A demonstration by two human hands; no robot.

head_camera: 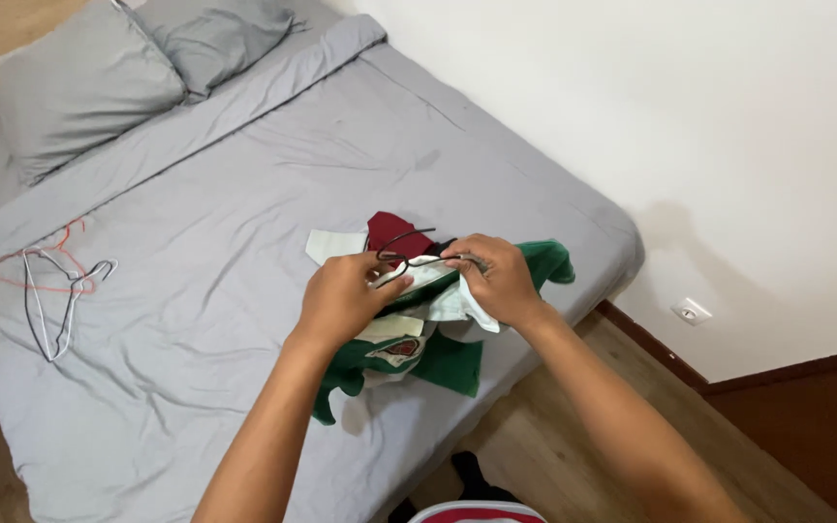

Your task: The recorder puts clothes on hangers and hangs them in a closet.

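Hands meet over the near edge of the bed point(244, 194), seen from your head camera looking down. Your left hand point(344, 295) is curled, fingers closed around the lower part of a dark wire hanger point(401, 254) and the cloth under it. Your right hand point(496, 279) pinches the same hanger at its other side, thumb and fingers pressed together on the wire and on a fold of white fabric. The hanger's hook curves up between your two hands, just above the knuckles.

Under your hands lies a green, white and dark red shirt point(418, 334), bunched up, with a crest patch showing on the green part near your left wrist. It rests on the grey sheet at the bed's near edge, one green corner hanging toward the wooden floor point(535, 446).

Well apart from the shirt, on the left side of the bed, lie two more wire hangers, one white point(50, 310) and one orange point(36, 281), overlapping each other. Two grey pillows point(99, 77) sit at the head of the bed. A white wall point(680, 116) runs along the far side, with a socket point(691, 311) low on it.
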